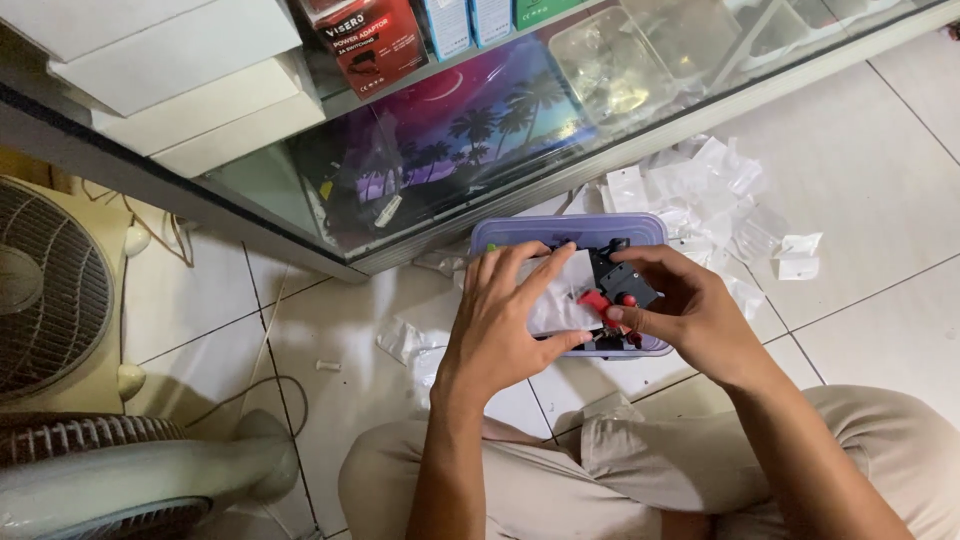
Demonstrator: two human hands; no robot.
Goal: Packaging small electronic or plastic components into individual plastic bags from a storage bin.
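Two hands busy over our lavender plastic box (520,232) on the floor tiles.
From the head cam: our left hand (500,315) pinches a small clear bag (560,300), our right hand (690,310) grips a black switch part (622,280) above the box.

Before us on the floor (880,200) a plastic tub (520,232), our hands above it, display case (480,130) behind, loose bags (700,190) to its right, fan (50,290) far left, our knees nearest.

One head-worn camera looks steeply down, close over the lap, facing the glass cabinet (480,130).
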